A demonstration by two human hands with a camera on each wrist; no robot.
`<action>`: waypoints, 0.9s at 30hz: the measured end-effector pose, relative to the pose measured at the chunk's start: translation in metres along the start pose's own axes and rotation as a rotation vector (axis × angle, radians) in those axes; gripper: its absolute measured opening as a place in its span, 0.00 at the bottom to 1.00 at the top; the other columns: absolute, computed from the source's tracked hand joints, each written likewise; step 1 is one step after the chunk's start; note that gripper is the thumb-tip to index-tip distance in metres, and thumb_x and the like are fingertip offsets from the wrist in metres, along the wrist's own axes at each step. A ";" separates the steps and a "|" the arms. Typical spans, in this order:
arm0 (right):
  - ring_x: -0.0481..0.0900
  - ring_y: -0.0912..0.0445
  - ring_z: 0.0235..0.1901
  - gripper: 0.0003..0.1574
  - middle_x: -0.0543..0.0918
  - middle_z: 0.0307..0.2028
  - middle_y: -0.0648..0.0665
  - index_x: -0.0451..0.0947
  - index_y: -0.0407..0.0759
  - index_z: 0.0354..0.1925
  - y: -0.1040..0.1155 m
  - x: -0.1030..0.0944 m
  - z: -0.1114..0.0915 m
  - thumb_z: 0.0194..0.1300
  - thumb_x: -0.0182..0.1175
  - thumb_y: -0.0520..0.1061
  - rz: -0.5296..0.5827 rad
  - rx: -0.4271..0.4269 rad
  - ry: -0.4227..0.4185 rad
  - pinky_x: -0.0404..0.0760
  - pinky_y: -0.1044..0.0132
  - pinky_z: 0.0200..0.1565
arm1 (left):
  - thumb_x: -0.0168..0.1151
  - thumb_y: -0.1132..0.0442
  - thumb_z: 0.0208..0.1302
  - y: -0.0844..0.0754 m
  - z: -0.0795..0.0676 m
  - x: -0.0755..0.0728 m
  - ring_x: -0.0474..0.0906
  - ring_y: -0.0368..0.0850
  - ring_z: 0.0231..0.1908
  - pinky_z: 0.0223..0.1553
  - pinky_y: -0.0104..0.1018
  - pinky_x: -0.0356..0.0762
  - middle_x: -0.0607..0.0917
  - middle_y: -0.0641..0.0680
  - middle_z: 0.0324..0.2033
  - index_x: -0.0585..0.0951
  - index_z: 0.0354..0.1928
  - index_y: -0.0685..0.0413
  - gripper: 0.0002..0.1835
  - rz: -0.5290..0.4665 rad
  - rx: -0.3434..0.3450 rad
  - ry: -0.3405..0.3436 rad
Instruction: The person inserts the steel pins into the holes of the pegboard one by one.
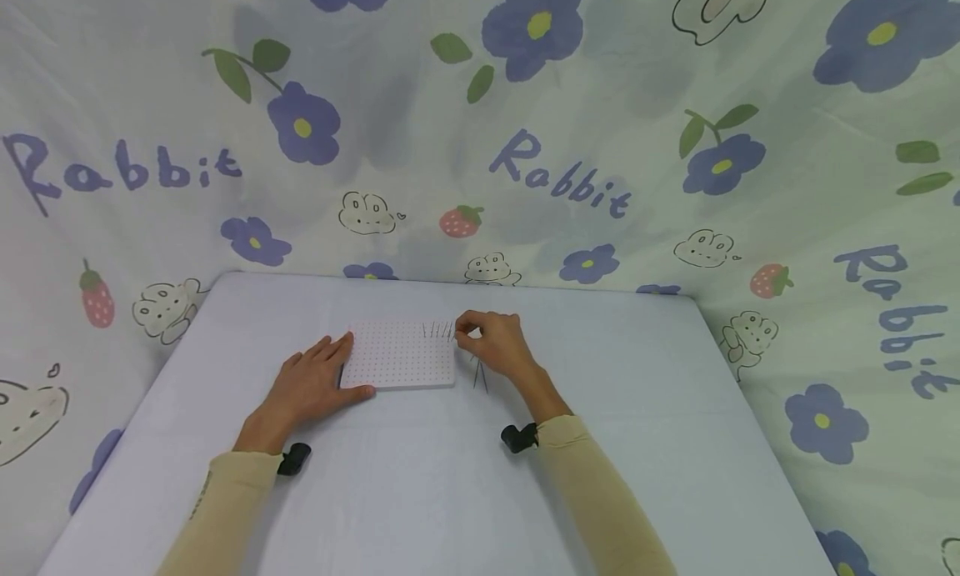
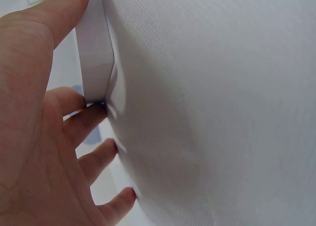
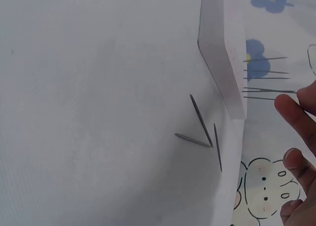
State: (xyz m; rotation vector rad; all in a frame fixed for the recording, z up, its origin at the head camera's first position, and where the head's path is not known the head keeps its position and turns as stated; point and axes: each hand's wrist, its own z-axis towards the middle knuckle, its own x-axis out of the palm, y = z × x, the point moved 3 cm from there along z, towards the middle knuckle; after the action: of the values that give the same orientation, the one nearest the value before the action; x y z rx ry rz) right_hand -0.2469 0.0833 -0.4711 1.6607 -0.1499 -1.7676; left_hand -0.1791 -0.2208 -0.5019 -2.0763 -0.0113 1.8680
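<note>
A white board (image 1: 397,361) dotted with rows of small holes lies flat on the table. My left hand (image 1: 309,386) rests against its left side with fingers spread, the thumb along the near edge. In the left wrist view, the fingertips (image 2: 109,148) touch down beside the board's corner. At the far right corner, my right hand (image 1: 497,343) pinches the top of a thin grey metal pin (image 3: 271,90) between thumb and forefinger. Several similar pins (image 1: 437,329) stand upright in a row along the far edge, just left of that hand.
A few loose metal pins (image 3: 201,119) lie on the white tablecloth (image 1: 420,493) by the board's right side, below my right hand. Behind the table hangs a curtain (image 1: 420,126) printed with flowers and rabbits. Black wrist cameras (image 1: 519,438) sit at both cuffs.
</note>
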 end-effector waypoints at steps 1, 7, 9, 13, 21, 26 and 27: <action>0.77 0.59 0.36 0.06 0.88 0.38 0.61 0.85 0.59 0.42 0.000 0.001 0.000 0.68 0.63 0.53 -0.001 0.005 0.006 0.68 0.47 0.55 | 0.62 0.27 0.58 0.000 0.000 0.000 0.53 0.69 0.74 0.67 0.74 0.51 0.63 0.69 0.73 0.55 0.78 0.64 0.60 0.000 0.000 0.000; 0.78 0.59 0.37 0.06 0.88 0.39 0.61 0.85 0.59 0.43 -0.001 0.006 0.000 0.68 0.64 0.52 0.001 0.024 0.021 0.67 0.45 0.57 | 0.63 0.28 0.58 -0.001 0.000 -0.001 0.53 0.69 0.74 0.66 0.74 0.51 0.63 0.69 0.73 0.55 0.78 0.64 0.60 -0.001 -0.005 0.005; 0.78 0.59 0.37 0.07 0.88 0.39 0.61 0.85 0.59 0.43 -0.001 0.008 0.000 0.68 0.64 0.52 -0.002 0.024 0.023 0.67 0.44 0.58 | 0.62 0.27 0.58 -0.001 0.000 -0.001 0.53 0.69 0.74 0.66 0.74 0.51 0.63 0.69 0.73 0.55 0.78 0.63 0.60 0.000 -0.005 0.005; 0.78 0.59 0.36 0.08 0.88 0.39 0.60 0.86 0.58 0.44 -0.001 0.011 0.000 0.68 0.63 0.51 -0.006 0.023 0.030 0.67 0.42 0.59 | 0.61 0.26 0.57 0.000 0.000 0.000 0.53 0.69 0.74 0.67 0.74 0.51 0.63 0.68 0.73 0.55 0.78 0.63 0.61 -0.001 -0.002 0.003; 0.81 0.60 0.37 0.07 0.88 0.38 0.60 0.86 0.58 0.43 0.001 0.013 0.001 0.67 0.64 0.50 -0.030 0.022 0.034 0.66 0.41 0.61 | 0.60 0.24 0.57 0.000 0.000 0.000 0.53 0.69 0.74 0.67 0.74 0.51 0.63 0.68 0.73 0.55 0.78 0.63 0.61 -0.002 -0.005 -0.002; 0.83 0.58 0.40 0.07 0.88 0.37 0.61 0.86 0.60 0.42 0.001 0.016 0.001 0.67 0.64 0.50 -0.052 0.030 0.049 0.67 0.44 0.58 | 0.60 0.24 0.57 0.002 0.001 0.003 0.52 0.69 0.74 0.67 0.74 0.50 0.62 0.68 0.74 0.54 0.78 0.63 0.62 -0.004 -0.009 0.000; 0.83 0.58 0.40 0.07 0.88 0.37 0.61 0.86 0.61 0.42 0.001 0.016 0.001 0.67 0.64 0.50 -0.054 0.031 0.050 0.67 0.45 0.57 | 0.59 0.23 0.56 0.002 0.001 0.003 0.52 0.69 0.74 0.67 0.74 0.50 0.62 0.68 0.74 0.54 0.78 0.63 0.62 -0.005 -0.010 0.002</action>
State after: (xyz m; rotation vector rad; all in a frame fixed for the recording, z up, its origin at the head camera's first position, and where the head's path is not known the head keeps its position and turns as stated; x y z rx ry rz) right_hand -0.2460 0.0732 -0.4835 1.7446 -0.1114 -1.7693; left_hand -0.1806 -0.2216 -0.5057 -2.0831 -0.0254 1.8664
